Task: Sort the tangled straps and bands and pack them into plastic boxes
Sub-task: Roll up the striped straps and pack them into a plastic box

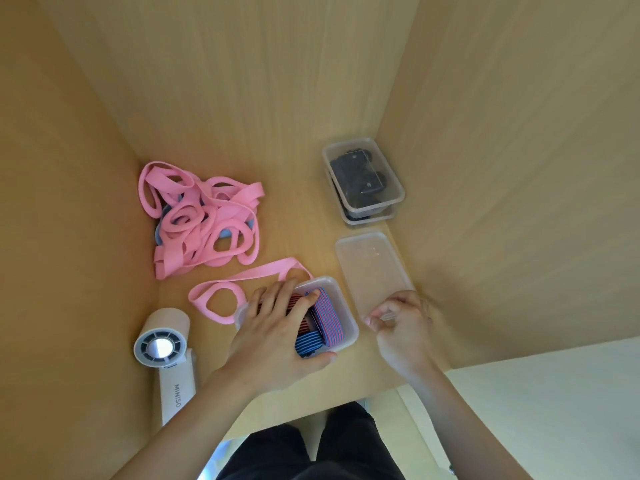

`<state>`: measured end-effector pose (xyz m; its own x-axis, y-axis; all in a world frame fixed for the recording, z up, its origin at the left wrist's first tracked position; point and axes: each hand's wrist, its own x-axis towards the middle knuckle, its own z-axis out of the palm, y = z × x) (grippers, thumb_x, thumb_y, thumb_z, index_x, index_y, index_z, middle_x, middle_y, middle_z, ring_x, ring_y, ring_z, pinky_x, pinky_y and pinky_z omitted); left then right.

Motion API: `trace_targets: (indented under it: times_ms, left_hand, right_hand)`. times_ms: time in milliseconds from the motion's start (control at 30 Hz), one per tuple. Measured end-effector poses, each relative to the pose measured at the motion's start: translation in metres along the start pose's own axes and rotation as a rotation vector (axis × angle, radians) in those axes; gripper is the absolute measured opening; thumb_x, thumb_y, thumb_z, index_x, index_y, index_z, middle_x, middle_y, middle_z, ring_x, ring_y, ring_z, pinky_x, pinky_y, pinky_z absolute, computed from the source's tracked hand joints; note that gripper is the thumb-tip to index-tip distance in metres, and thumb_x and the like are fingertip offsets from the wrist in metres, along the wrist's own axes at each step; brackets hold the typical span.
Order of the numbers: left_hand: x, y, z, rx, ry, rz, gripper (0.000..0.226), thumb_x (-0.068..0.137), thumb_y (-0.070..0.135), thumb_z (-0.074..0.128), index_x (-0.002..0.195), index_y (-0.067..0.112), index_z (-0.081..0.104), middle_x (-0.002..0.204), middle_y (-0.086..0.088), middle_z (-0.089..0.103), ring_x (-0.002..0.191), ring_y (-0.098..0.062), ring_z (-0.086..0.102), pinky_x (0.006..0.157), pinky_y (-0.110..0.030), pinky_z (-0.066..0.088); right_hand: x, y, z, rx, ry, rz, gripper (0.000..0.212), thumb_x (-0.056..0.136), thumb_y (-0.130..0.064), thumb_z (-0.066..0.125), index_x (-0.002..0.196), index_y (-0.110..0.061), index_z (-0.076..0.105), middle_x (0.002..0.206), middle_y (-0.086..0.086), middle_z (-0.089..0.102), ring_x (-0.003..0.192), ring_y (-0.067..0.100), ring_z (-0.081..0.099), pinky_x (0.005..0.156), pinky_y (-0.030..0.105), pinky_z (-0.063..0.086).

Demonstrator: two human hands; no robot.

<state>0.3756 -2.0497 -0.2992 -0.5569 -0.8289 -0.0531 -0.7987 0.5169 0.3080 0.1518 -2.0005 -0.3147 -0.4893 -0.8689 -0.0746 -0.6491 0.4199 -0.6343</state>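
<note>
The left hand (277,341) presses spread fingers onto the striped bands (329,313) inside the clear plastic box (349,329) at the desk's (294,220) 6 o'clock. The right hand (401,327) pinches the near edge of the lid (370,265), at the box's 3 o'clock. The tangled pink straps (204,216) lie at 10 o'clock.

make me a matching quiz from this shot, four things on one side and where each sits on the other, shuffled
1 pink strap pile
2 striped bands
3 clear lid
4 white fan

a in the near box, under the left hand
b near left edge
c far left corner
d right of the near box, pinched by the right hand

Pairs: 1-c, 2-a, 3-d, 4-b
</note>
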Motion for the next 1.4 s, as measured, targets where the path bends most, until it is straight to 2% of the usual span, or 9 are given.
trace_targets:
  times_ms: [167, 333, 467, 600, 767, 1000, 1134, 1234, 1401]
  left_hand:
    - [0.001, -0.002, -0.005, -0.020, -0.029, 0.003, 0.101, 0.063, 0.093, 0.043, 0.148, 0.038, 0.030, 0.160, 0.006, 0.018, 0.147, -0.021, 0.015, 0.121, -0.040, 0.010]
    - [0.006, 0.002, -0.021, -0.243, -0.088, -0.022, 0.103, 0.059, 0.093, 0.044, 0.147, 0.042, 0.029, 0.153, 0.016, 0.023, 0.138, -0.014, 0.023, 0.114, -0.032, 0.018]
    - [0.013, 0.006, -0.036, -0.508, 0.173, -0.085, 0.074, 0.084, 0.054, 0.066, 0.147, 0.033, 0.033, 0.159, 0.007, 0.020, 0.146, -0.013, 0.022, 0.113, -0.029, 0.024]
    - [0.025, 0.014, -0.052, -0.248, 0.424, 0.130, 0.058, 0.084, 0.019, 0.076, 0.138, 0.027, 0.055, 0.156, -0.008, 0.034, 0.144, -0.030, 0.028, 0.118, -0.036, 0.021]
    - [0.034, 0.020, -0.060, -0.154, 0.583, 0.367, 0.008, 0.089, 0.022, 0.076, 0.096, 0.020, 0.079, 0.128, -0.006, 0.064, 0.129, -0.032, 0.048, 0.115, -0.047, 0.029]
    - [0.022, 0.021, -0.070, -0.249, 0.643, 0.358, 0.009, 0.087, 0.019, 0.071, 0.083, 0.016, 0.079, 0.092, 0.005, 0.070, 0.102, -0.021, 0.058, 0.105, -0.027, 0.031]
    - [0.013, 0.023, -0.077, -0.313, 0.607, 0.297, 0.003, 0.081, 0.013, 0.078, 0.082, 0.015, 0.080, 0.090, 0.006, 0.071, 0.094, -0.022, 0.063, 0.091, -0.035, 0.041]
    - [0.005, 0.019, -0.082, -0.355, 0.554, 0.225, 0.010, 0.088, 0.025, 0.072, 0.088, 0.019, 0.080, 0.095, 0.007, 0.069, 0.094, -0.020, 0.063, 0.087, -0.040, 0.044]
    - [-0.011, 0.000, -0.087, -0.418, 0.519, 0.087, 0.016, 0.090, 0.030, 0.069, 0.104, 0.025, 0.070, 0.099, 0.012, 0.065, 0.095, -0.012, 0.059, 0.084, -0.031, 0.047]
  right_hand:
    - [0.008, -0.002, -0.018, 0.141, -0.128, -0.007, 0.031, 0.076, -0.009, 0.086, 0.064, -0.028, 0.065, 0.096, -0.014, 0.053, 0.101, 0.021, 0.057, 0.095, 0.027, 0.041]
    - [0.003, -0.004, -0.047, 0.025, 0.024, -0.331, 0.018, 0.083, 0.004, 0.076, 0.077, -0.010, 0.066, 0.099, -0.016, 0.050, 0.099, 0.027, 0.053, 0.090, 0.032, 0.041]
    - [-0.007, -0.020, -0.062, 0.019, 0.064, -0.482, 0.019, 0.084, 0.008, 0.073, 0.079, -0.008, 0.065, 0.101, -0.004, 0.052, 0.101, 0.015, 0.043, 0.092, 0.010, 0.033]
    - [-0.019, -0.041, -0.072, 0.109, 0.001, -0.502, 0.020, 0.085, 0.004, 0.073, 0.079, -0.013, 0.065, 0.102, -0.005, 0.054, 0.104, 0.011, 0.045, 0.090, 0.005, 0.033]
    - [-0.028, -0.062, -0.088, 0.281, -0.092, -0.475, 0.030, 0.083, 0.001, 0.077, 0.077, -0.025, 0.063, 0.101, -0.004, 0.057, 0.104, 0.014, 0.052, 0.080, 0.003, 0.038]
    - [-0.029, -0.072, -0.102, 0.418, -0.130, -0.468, 0.025, 0.076, -0.001, 0.084, 0.088, -0.013, 0.067, 0.099, -0.001, 0.063, 0.102, 0.018, 0.061, 0.093, 0.018, 0.041]
    - [-0.027, -0.075, -0.096, 0.418, -0.008, -0.489, 0.018, 0.081, 0.001, 0.079, 0.084, -0.014, 0.071, 0.092, -0.004, 0.067, 0.093, 0.016, 0.066, 0.086, 0.018, 0.045]
    - [-0.027, -0.079, -0.092, 0.439, 0.069, -0.548, 0.019, 0.084, 0.001, 0.077, 0.086, -0.018, 0.072, 0.089, -0.009, 0.069, 0.090, 0.014, 0.067, 0.083, 0.016, 0.046]
    - [-0.026, -0.091, -0.090, 0.571, 0.174, -0.543, 0.018, 0.087, -0.013, 0.074, 0.088, -0.030, 0.069, 0.090, -0.013, 0.070, 0.087, 0.009, 0.067, 0.083, 0.013, 0.045]
